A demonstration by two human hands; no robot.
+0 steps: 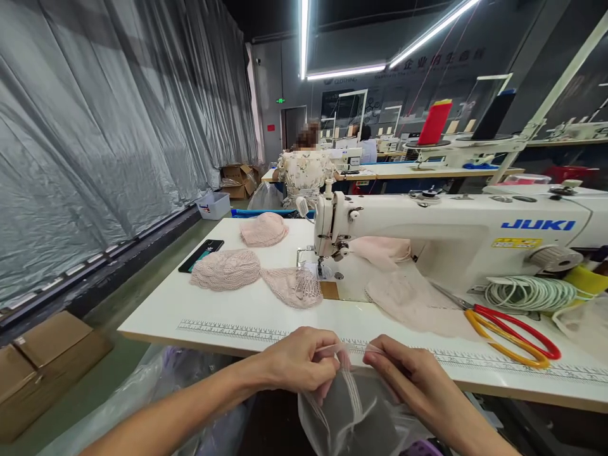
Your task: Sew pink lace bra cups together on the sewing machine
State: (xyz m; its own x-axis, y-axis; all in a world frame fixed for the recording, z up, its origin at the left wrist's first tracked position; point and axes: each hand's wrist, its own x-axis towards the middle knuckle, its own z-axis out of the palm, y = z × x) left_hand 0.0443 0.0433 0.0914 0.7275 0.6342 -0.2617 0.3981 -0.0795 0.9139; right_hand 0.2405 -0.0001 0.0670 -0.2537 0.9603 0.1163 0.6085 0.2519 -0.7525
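Observation:
My left hand [308, 360] pinches the upper edge of a sheer, whitish piece of fabric [351, 411] at the table's front edge. My right hand [403, 370] grips the same edge a short way to the right, so it is stretched between the two. A pale ribbed strip runs down the sheer piece, which hangs below the tabletop. Beyond my hands stands a white sewing machine [427, 221]. Left of its needle lie a pink lace cup [225, 269], a lace piece [294, 285] and a pink stack [264, 229]. Pale pink mesh [418, 301] spreads under the machine arm.
Scissors [510, 335] with red and yellow handles lie right of my hands, beside coiled pale cord [529, 292]. A phone [202, 255] rests near the table's left edge. Cardboard boxes [52, 361] sit on the floor at left. A person [306, 168] sits ahead, back turned.

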